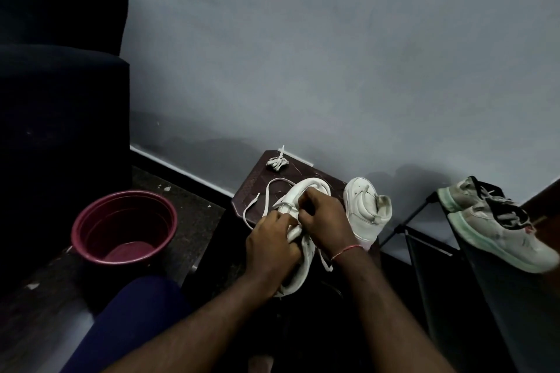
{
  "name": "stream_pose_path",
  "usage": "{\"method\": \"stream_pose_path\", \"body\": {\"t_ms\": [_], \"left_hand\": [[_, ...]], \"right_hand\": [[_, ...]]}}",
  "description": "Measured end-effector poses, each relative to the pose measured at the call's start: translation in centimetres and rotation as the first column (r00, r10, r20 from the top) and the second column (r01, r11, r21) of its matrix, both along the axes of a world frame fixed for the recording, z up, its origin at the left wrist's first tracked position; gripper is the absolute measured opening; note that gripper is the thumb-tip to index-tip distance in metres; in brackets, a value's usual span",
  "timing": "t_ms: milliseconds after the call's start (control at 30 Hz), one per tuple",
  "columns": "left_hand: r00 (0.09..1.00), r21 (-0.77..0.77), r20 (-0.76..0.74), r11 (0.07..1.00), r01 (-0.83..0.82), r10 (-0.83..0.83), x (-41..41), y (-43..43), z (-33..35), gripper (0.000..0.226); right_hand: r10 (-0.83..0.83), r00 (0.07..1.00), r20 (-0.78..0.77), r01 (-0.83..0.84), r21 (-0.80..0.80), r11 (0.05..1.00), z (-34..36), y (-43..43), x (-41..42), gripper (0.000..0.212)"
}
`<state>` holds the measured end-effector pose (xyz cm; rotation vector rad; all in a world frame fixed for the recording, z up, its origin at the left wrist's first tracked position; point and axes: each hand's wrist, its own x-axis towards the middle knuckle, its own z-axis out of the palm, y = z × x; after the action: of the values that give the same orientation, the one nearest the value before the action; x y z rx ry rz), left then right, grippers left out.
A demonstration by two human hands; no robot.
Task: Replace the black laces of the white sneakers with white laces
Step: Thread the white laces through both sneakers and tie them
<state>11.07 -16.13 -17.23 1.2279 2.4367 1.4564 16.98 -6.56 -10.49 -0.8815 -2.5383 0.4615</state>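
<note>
Left hand and right hand both curl tightly round a white sneaker mid-table, its length running from the person toward the wall. A white lace trails leftward. A second sneaker stands at the right edge.

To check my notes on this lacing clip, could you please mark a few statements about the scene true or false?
Both the left hand and right hand grip the white sneaker on the table. True.
The maroon tub sits right of the table. False: the tub sits to its left.
A bundled white lace lies at the table's far end. True.
The second sneaker lies inside the tub. False: that sneaker stands beside the right hand.
</note>
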Motion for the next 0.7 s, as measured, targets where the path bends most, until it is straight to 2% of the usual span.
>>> {"method": "stream_pose_path", "body": {"t_ms": [133,233,267,300,367,433,467,567,700], "left_hand": [[0.994,0.067,0.101,0.997,-0.042,0.035,0.2,-0.1,0.6,0.024],[0.984,0.111,0.178,0.993,-0.025,0.005,0.3,-0.1,0.9,0.043],[0.982,0.100,0.187,0.995,0.004,-0.022,0.2,-0.1,1.0,0.055],[0.981,0.073,0.186,0.996,0.042,-0.055,0.1,-0.1,1.1,0.066],[0.984,0.029,0.143,0.994,0.102,-0.105,-0.1,-0.1,1.2,0.078],[0.984,0.045,0.107,0.989,0.138,-0.142,-0.4,-0.1,1.0,0.073],[0.982,0.068,0.109,0.987,0.148,-0.155,-0.5,-0.1,0.8,0.069],[0.971,0.120,0.141,0.977,0.175,-0.191,-0.8,0.1,0.2,0.059],[0.968,0.104,0.119,0.973,0.208,-0.220,-1.2,0.3,-0.1,0.066]], "right_hand": [[0.046,0.977,0.207,-0.070,0.108,0.992,0.1,0.5,0.2,0.016],[0.008,0.937,0.350,-0.107,0.265,0.958,0.3,1.2,0.3,0.018],[0.006,0.935,0.355,-0.112,0.279,0.954,0.3,1.1,0.3,0.020],[0.008,0.950,0.313,-0.092,0.254,0.963,0.2,1.0,0.4,0.023],[-0.037,0.994,0.105,0.029,0.081,0.996,-0.3,0.2,0.8,0.026],[-0.144,0.986,-0.086,0.139,-0.063,0.988,-1.1,-0.4,1.1,0.025],[-0.186,0.976,-0.112,0.179,-0.065,0.982,-1.4,-0.7,1.2,0.025],[-0.289,0.957,0.005,0.288,0.072,0.955,-1.8,-1.7,0.9,0.024],[-0.370,0.925,0.087,0.367,0.047,0.929,-1.9,-2.3,0.5,0.022]]}}
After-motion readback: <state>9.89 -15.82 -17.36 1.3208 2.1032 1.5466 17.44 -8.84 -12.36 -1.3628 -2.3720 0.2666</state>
